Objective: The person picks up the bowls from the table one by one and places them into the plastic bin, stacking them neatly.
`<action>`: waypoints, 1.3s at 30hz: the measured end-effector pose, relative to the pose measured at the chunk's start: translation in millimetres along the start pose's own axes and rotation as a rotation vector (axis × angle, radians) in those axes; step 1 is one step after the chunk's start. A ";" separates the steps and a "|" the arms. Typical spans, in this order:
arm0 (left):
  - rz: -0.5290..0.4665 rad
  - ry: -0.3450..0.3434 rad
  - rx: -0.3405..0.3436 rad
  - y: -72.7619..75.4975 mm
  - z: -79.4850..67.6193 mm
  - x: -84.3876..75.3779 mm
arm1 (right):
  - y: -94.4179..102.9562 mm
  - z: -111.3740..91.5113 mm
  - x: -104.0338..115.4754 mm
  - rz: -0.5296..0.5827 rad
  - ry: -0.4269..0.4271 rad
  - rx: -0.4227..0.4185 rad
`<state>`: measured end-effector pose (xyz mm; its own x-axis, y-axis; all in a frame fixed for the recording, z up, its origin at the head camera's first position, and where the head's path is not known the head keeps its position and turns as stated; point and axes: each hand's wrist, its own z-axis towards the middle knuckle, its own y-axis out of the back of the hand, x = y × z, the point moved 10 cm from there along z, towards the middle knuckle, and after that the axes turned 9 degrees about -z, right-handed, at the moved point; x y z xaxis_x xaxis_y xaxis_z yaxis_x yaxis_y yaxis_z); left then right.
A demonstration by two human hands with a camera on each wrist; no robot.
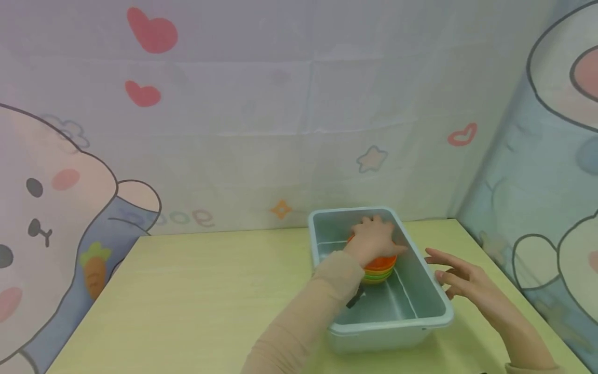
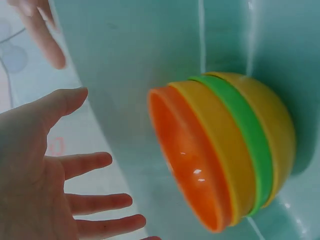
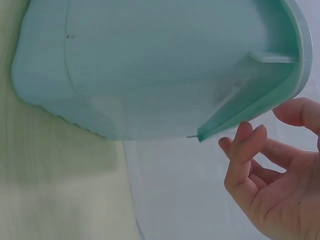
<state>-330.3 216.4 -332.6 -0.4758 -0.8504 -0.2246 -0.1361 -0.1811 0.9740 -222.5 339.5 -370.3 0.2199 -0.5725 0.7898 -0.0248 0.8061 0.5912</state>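
A stack of nested plastic bowls (image 1: 379,276), orange on top with yellow and green ones beneath, stands inside a pale blue-green plastic bin (image 1: 392,329). My left hand (image 1: 374,240) hovers over the stack, hiding part of it in the head view. The left wrist view shows that hand (image 2: 65,170) with fingers spread, apart from the orange bowl (image 2: 192,162). Just outside the bin's right side is my right hand (image 1: 467,280), its fingers loosely bent. In the right wrist view, its fingertips (image 3: 257,137) are right at the bin's rim (image 3: 305,50).
The bin stands on a pale yellow-green table (image 1: 187,301), towards its right side. Behind the table hangs a printed cloth (image 1: 247,130) with hearts and cartoon animals, and another cloth (image 1: 523,208) closes off the right.
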 end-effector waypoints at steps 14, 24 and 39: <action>0.025 -0.078 0.066 28.4 -24.8 -21.0 | 17.3 12.1 24.2 -0.434 0.062 -0.142; 0.056 -0.155 0.094 39.5 -56.8 -15.6 | 18.1 15.0 41.5 -0.546 0.128 -0.199; -0.022 -0.292 -0.123 49.8 -100.9 21.2 | 16.1 11.3 51.2 -0.678 0.165 -0.291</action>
<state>-259.4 139.5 -285.8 -0.7056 -0.6711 -0.2275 -0.0519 -0.2712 0.9611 -222.6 321.4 -318.5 0.2389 -0.9457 0.2202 0.4210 0.3053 0.8542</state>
